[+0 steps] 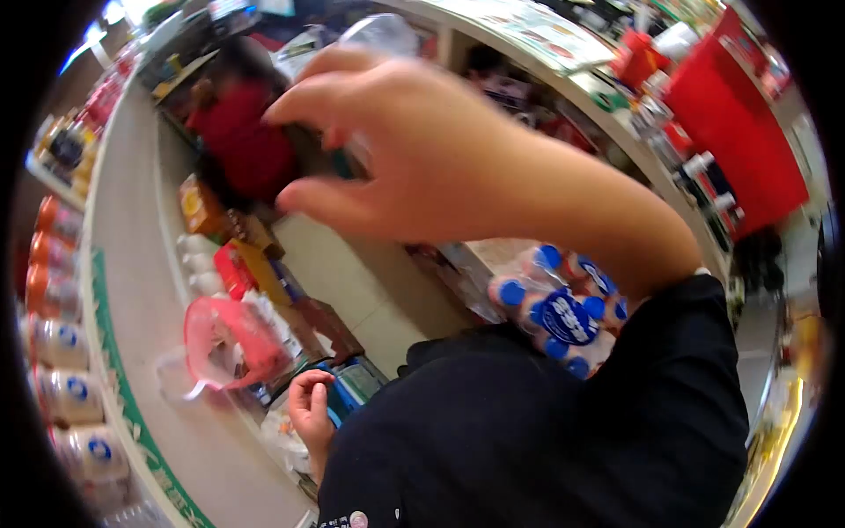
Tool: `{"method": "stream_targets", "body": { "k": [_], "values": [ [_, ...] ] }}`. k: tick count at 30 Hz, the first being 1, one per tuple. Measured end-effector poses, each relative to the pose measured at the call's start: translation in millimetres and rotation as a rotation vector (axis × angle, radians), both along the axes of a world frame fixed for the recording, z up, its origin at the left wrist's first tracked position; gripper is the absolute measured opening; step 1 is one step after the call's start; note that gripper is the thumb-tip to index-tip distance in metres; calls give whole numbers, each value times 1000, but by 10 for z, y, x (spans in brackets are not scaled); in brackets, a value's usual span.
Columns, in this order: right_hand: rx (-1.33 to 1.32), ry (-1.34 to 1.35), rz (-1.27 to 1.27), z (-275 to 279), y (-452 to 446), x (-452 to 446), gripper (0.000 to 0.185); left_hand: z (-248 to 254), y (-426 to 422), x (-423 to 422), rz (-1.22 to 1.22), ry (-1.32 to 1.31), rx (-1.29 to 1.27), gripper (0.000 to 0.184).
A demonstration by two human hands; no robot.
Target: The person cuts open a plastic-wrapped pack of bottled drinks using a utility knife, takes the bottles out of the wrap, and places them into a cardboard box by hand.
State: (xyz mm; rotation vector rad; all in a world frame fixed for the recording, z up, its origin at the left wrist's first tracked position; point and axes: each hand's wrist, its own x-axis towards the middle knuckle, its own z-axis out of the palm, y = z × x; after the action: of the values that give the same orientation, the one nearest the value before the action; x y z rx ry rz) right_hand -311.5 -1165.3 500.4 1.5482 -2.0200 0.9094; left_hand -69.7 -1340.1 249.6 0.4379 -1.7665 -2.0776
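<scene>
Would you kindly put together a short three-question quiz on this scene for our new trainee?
1. True or false: the person's right hand appears higher in the picture than the left hand.
2. What colour are the caps on the wrapped bottles: A) green, B) blue, C) yellow?
3. Which looks nearer the left hand in the picture: the pink container or those bottles?

Key: 1. true; 2. B, blue; 3. the pink container.
</scene>
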Motion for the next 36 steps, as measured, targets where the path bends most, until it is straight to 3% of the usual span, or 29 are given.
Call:
{"method": "stream_targets", "body": {
  "k": [1, 2, 4, 6, 9, 11, 14, 16, 18, 21, 22, 24, 25, 29, 34, 36],
  "values": [
    [7, -83, -104, 39, 383, -10, 37, -18, 19, -134, -61, -17, -20, 10],
    [-22, 26, -176, 28, 740, -24, 38, -23, 32, -266, -119, -33, -45, 10],
    [107, -159, -377, 40, 1401, 249, 35, 119, 154, -538, -257, -49, -90, 10],
    [69, -460, -567, -90, 1866, 578, 32, 331, 399, -832, -394, -90, -82, 10],
    [24, -720, -757, -590, 2313, 1022, 30, 228, 670, -1244, -623, -58, -159, 12],
    [104, -684, -897, -957, 2475, 1303, 35, 200, 947, -1491, -821, 16, -337, 15],
    [180, -651, -1069, -1547, 2616, 1624, 49, 322, 1472, -1749, -991, 174, -661, 47],
    [171, -702, -1100, -1772, 2638, 1755, 58, 326, 1761, -1867, -1044, 133, -648, 54],
    [192, -668, -1128, -1935, 2662, 1832, 48, 293, 1981, -1980, -964, 431, -970, 60],
    [127, -735, -1080, -2103, 2734, 1852, 25, 281, 2159, -2109, -1072, 418, -1069, 58],
    [126, -745, -1080, -2140, 2755, 1835, 25, 272, 2202, -2152, -1078, 410, -1068, 58],
    [10, -696, -1085, -2235, 2793, 1786, 15, 250, 2251, -2245, -1117, 477, -1113, 41],
    [29, -603, -1088, -2223, 2806, 1741, 10, 249, 2304, -2280, -1107, 488, -1057, 24],
    [4, -480, -1148, -2366, 2830, 1659, 10, 279, 2529, -2400, -1059, 731, -1118, 23],
    [-83, -665, -1250, -2330, 2819, 1659, 19, 225, 2635, -2359, -1121, 768, -1146, 23],
    [-10, -431, -1243, -2222, 2902, 1569, 25, 296, 2627, -2271, -1227, 591, -1075, 29]
  ]
}}
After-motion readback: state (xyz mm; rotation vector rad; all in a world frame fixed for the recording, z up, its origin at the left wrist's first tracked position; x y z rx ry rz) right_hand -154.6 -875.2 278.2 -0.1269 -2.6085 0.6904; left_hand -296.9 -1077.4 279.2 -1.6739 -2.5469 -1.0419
